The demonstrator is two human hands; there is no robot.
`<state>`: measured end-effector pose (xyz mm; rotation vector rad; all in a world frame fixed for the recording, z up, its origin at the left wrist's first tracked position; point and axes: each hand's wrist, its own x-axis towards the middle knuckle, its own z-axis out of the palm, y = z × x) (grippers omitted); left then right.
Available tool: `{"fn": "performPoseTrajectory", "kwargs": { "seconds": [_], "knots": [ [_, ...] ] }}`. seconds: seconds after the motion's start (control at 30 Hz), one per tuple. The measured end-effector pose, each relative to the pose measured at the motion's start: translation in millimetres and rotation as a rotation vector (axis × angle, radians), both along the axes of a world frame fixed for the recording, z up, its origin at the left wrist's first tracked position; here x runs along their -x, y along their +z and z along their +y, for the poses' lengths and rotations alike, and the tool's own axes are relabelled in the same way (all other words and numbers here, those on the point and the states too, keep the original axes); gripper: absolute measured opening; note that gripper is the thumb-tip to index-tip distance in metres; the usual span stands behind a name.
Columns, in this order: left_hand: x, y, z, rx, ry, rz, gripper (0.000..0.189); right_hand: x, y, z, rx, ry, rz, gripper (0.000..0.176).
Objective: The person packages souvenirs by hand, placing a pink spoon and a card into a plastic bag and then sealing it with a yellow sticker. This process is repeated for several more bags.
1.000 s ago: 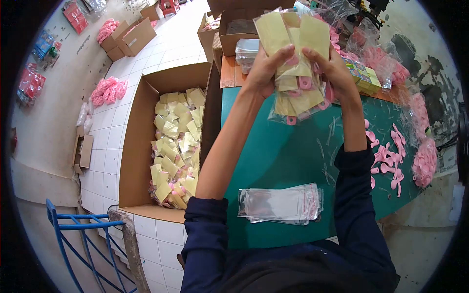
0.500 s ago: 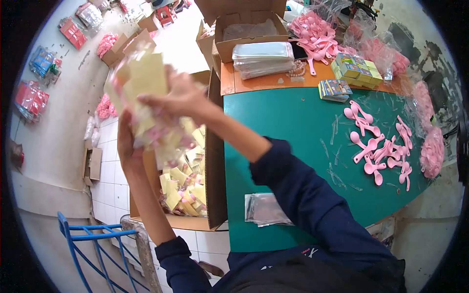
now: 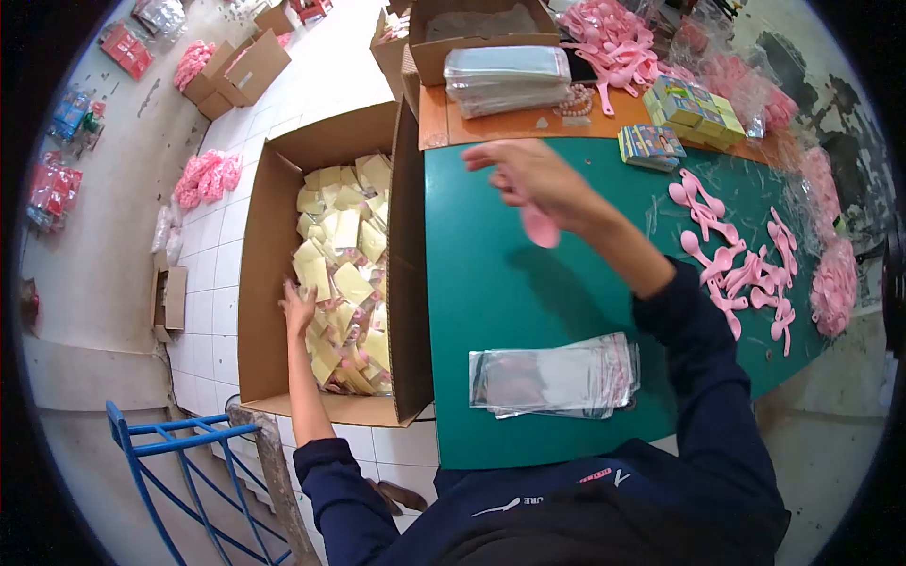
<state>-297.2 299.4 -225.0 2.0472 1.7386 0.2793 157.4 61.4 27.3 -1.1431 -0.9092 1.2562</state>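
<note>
My left hand [image 3: 299, 304] is inside the big cardboard box [image 3: 262, 274], fingers apart, at the left side of a heap of packets with pale yellow cards [image 3: 346, 231]. Over the green table [image 3: 481, 283] my right hand [image 3: 533, 179] is closed round a pink spoon [image 3: 540, 226], whose bowl hangs below the palm. Clear plastic bags [image 3: 557, 377] lie stacked near the table's front edge. More pink spoons [image 3: 746, 274] are scattered on the right part of the table.
Stacks of small printed cards [image 3: 651, 143] lie at the table's back edge. Behind them are a pile of plastic sleeves [image 3: 505, 80], an open carton [image 3: 481, 24] and heaped pink spoons [image 3: 613, 42]. A blue metal frame [image 3: 189, 439] stands at the lower left.
The bunch of packets has left both hands. My left hand has moved down into the box; my right hand has swung right over the table and now holds a pink spoon.
</note>
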Motion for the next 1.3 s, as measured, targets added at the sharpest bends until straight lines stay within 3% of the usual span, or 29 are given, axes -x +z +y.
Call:
{"fn": "performPoseTrajectory", "kwargs": {
  "seconds": [0.07, 0.17, 0.23, 0.3, 0.37, 0.43, 0.5, 0.53, 0.6, 0.63, 0.7, 0.77, 0.87, 1.2, 1.3],
  "knots": [
    [-28, 12, -13, -0.111, 0.116, 0.18, 0.099, -19, 14, -51, -0.015, -0.009, -0.034, 0.031],
    [-22, -56, -16, 0.195, -0.333, 0.03, 0.095, -32, 33, -116, 0.034, -0.205, -0.415, 0.034],
    [-50, 19, -37, 0.368, -0.367, 0.169, 0.086, -43, 31, -150, 0.005, -0.291, -0.773, 0.035],
    [-65, 65, -36, 0.513, -0.48, 0.324, 0.082, -49, 25, -176, -0.002, -0.356, -0.785, 0.035],
    [-70, 89, -36, 0.255, -0.496, 0.425, 0.061, -53, 24, -196, 0.062, -0.39, -0.713, 0.037],
    [-114, 145, -93, -0.332, -0.37, 0.135, 0.038, -49, 26, -214, 0.203, -0.402, -0.545, 0.038],
    [-167, 184, -148, -0.249, -0.425, -0.285, 0.023, -38, 19, -221, 0.161, -0.471, -0.468, 0.036],
    [-196, 218, -191, -0.203, -0.6, -0.36, 0.02, -35, 15, -224, 0.142, -0.461, -0.426, 0.035],
    [-228, 227, -246, -0.184, -0.958, -0.355, 0.022, -32, 11, -230, 0.109, -0.42, -0.398, 0.03],
    [-241, 232, -275, -0.043, -1.028, -0.43, 0.024, -29, 10, -233, 0.11, -0.415, -0.404, 0.029],
    [-258, 224, -306, -0.087, -1.186, -0.402, 0.041, -26, 10, -239, 0.112, -0.407, -0.419, 0.027],
    [-267, 215, -320, -0.007, -1.131, -0.405, 0.041, -24, 11, -245, 0.12, -0.423, -0.445, 0.025],
    [-271, 202, -326, -0.022, -1.148, -0.209, 0.036, -21, 9, -252, 0.148, -0.437, -0.452, 0.023],
    [-280, 206, -316, 0.165, -1.026, -0.456, 0.018, 3, 1, -251, 0.153, -0.48, -0.364, 0.018],
    [-279, 206, -313, 0.156, -1.043, -0.447, 0.014, 4, -2, -248, 0.191, -0.456, -0.547, 0.018]
  ]
}}
